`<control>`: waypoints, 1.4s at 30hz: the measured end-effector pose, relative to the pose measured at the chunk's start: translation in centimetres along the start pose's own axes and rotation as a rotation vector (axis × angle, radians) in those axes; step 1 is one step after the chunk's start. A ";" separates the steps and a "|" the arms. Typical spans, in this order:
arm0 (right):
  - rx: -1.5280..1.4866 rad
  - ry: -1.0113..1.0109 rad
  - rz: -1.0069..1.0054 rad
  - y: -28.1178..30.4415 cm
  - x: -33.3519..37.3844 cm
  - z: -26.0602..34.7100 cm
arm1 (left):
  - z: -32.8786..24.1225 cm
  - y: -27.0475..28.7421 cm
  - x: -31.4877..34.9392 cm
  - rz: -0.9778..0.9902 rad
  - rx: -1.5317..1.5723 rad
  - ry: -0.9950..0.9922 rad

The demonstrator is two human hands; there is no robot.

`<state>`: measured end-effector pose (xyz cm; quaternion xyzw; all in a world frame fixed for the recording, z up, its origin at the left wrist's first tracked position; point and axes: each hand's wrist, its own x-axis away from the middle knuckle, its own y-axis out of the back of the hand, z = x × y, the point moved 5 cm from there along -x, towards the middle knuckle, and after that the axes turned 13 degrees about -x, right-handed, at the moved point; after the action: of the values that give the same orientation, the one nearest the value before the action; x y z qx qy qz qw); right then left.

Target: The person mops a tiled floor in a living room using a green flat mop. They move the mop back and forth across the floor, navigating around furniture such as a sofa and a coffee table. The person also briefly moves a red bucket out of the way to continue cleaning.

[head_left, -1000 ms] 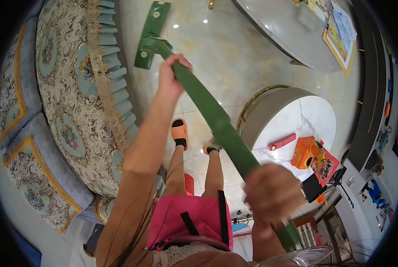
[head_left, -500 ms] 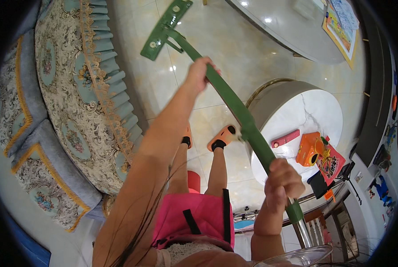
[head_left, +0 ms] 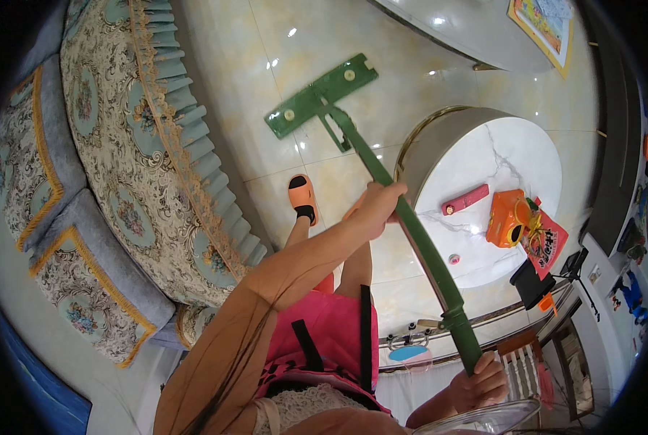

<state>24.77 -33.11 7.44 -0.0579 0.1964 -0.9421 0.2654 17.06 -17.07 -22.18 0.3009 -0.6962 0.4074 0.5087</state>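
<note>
Both hands grip a green flat mop [head_left: 429, 254] with a long handle slanting from the upper middle down to the lower right. My left hand [head_left: 383, 209] is wrapped round the middle of the handle, below the head. Nearer to me, my right hand [head_left: 480, 382] closes on the handle's lower part. The wide rectangular mop head [head_left: 320, 94], with two pale round spots, is over the glossy tiled floor [head_left: 255, 65]; whether it touches is hard to tell. My left foot wears an orange shoe [head_left: 301, 194]; the right one is mostly hidden behind my left forearm.
On the left stands a floral sofa [head_left: 114, 138] with a ruffled skirt. A round white marble-patterned table [head_left: 501, 156] at right holds a pink case [head_left: 465, 199], an orange toy-like object [head_left: 507, 217] and a red packet [head_left: 549, 243]. Another table [head_left: 454, 32] is beyond, with papers.
The mop head has swung right and come nearer, turning to a different slant. Both hands have moved nearer to me, the left also to the right, still holding the handle.
</note>
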 end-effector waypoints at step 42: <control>0.155 -0.063 -0.071 2.3 -3.5 -10.7 | -9.7 1.1 -9.6 -0.127 -0.248 -0.187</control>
<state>26.58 -29.39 -3.29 -0.0740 0.1124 -0.9611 0.2413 23.53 -7.98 -30.12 0.3160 -0.7651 0.2555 0.4995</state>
